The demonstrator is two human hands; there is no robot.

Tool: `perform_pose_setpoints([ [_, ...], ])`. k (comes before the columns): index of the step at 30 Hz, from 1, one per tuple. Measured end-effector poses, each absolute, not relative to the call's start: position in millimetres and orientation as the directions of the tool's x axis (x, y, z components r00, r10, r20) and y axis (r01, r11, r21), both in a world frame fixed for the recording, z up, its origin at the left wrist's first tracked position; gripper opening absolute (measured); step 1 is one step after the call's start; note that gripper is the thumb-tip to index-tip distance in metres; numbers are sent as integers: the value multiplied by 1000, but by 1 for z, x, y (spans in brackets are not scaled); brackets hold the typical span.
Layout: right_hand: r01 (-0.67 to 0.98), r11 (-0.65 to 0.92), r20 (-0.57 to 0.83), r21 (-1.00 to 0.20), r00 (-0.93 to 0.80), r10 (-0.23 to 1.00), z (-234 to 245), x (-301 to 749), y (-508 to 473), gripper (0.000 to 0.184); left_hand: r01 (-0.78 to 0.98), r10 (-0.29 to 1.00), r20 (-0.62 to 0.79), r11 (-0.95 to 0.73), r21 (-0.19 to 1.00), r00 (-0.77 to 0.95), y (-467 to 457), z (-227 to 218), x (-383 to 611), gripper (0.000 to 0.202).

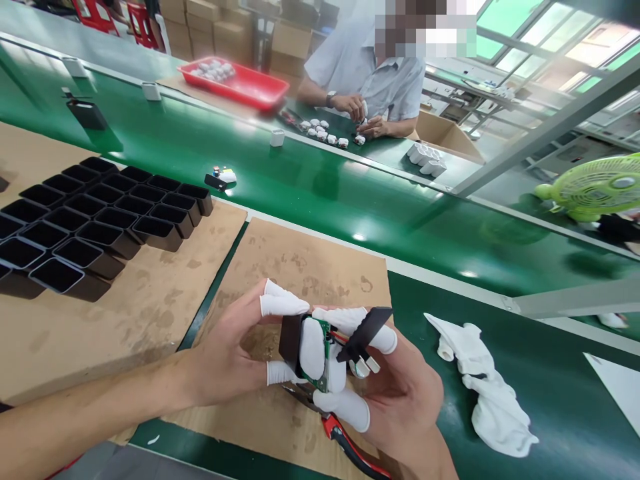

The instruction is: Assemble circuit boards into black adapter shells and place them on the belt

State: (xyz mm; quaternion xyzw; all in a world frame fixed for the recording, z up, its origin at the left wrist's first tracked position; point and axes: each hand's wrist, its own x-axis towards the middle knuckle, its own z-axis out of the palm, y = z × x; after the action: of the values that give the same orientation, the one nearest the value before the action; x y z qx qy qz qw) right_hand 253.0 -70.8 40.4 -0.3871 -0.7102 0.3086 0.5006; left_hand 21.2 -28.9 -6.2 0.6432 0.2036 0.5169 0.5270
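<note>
My left hand (240, 333), with white finger cots on its fingertips, is closed on a black plastic case (290, 343). At the case's mouth sits a green circuit board (327, 357) with white padded blocks (313, 350) on both sides. My right hand (395, 380), also in finger cots, grips this board assembly. A black end plate with metal prongs (367, 333) sticks out at an angle by the right fingers, and red wire shows beside it. Below the hands lie red-and-black-handled pliers (350, 447), their jaws partly hidden.
Rows of open black cases (65, 223) stand on cardboard (150, 293) at left. A green conveyor (310, 193) crosses ahead, carrying scattered parts. White gloves (493, 393) lie at right. Across the belt, a co-worker (370, 87) handles white parts near a red tray (250, 87). A green fan (595, 187) stands right.
</note>
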Motion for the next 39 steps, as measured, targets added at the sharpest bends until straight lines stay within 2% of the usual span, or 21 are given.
perform_pose_setpoints([
  [6,227,508,462,-831,-227,857,38,255,-72,74,-285,811,425,-330,900,402,-29,-4,21,70],
  [9,230,486,432,-843,-247,867,32,261,-75,79,-283,813,426,-334,899,397,-30,-5,22,70],
  [12,281,495,453,-822,-205,868,20,268,-79,85,-276,811,427,-338,900,399,-31,-7,22,68],
  [16,294,506,475,-811,-175,862,8,272,-82,84,-278,817,428,-340,899,386,-32,-7,22,68],
  [22,279,551,510,-786,-210,834,11,269,-77,86,-260,814,426,-346,902,395,-31,-4,21,68],
  [26,306,531,481,-790,-227,847,13,271,-78,83,-241,810,407,-332,912,422,-30,-3,20,67],
  [30,295,528,467,-796,-254,847,17,271,-78,89,-259,796,406,-319,912,448,-29,-2,19,65],
  [35,296,516,442,-804,-284,851,28,268,-75,78,-265,782,423,-334,904,458,-28,-3,19,67],
  [39,211,504,463,-838,-214,860,37,261,-70,68,-287,780,458,-364,886,427,-27,-4,21,71],
])
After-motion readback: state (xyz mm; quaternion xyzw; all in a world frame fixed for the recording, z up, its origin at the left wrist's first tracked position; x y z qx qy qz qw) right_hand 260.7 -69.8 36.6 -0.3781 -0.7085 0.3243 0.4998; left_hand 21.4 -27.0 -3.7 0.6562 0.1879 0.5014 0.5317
